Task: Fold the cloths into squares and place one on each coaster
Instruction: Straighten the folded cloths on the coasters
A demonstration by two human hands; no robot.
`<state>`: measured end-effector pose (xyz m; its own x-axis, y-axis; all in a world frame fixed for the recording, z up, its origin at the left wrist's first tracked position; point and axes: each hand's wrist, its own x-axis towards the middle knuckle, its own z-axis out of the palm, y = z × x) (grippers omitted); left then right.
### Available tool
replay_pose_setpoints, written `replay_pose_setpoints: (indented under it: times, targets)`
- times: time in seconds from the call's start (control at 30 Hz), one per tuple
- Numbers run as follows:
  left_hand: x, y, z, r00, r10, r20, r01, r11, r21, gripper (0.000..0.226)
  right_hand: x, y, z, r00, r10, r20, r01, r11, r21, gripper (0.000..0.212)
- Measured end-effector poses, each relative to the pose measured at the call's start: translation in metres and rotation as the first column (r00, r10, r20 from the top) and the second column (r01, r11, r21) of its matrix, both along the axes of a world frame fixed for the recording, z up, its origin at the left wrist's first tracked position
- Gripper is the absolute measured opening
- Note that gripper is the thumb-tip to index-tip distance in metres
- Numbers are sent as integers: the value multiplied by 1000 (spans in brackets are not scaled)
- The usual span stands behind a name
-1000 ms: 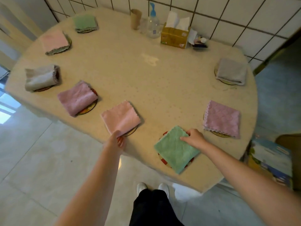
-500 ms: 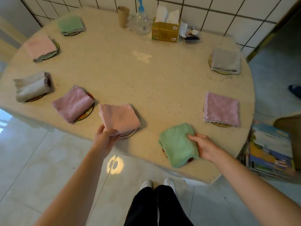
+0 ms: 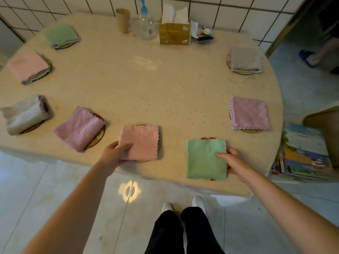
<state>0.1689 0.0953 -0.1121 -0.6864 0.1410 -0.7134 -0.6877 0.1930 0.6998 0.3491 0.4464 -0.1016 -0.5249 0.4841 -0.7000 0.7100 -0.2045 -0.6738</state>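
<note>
Left hand [image 3: 115, 153] pinches pink cloth [image 3: 140, 142] corner, right hand [image 3: 231, 160] pinches green cloth [image 3: 205, 159] edge; coasters beneath mostly hidden, fingertips tucked under.

No print on the tissue box [image 3: 174, 34] or books [image 3: 304, 153] is legible.

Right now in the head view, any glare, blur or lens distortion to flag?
Head view: dim, flat light; pale glare patch on the table centre; bright light spot on the floor; wide-angle bending of the wall tile lines; far cloths such as the green cloth look soft; the near green cloth is sharper.
</note>
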Motion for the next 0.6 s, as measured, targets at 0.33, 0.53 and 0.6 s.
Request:
replay_pose_setpoints:
  times: [0.33,0.53,0.6]
  targets:
    - [-33,9,13,984,-152,-90,154,988,19,27,4,-2,1,995,-95,-39,88,987,-138,26]
    - [-40,3,1,983,-175,-46,171,982,-77,36,12,7,-9,990,-144,4,144,984,-102,27]
    - [-41,2,-4,982,-178,-56,168,973,-158,36,11,8,-11,994,-106,31,107,994,-18,24]
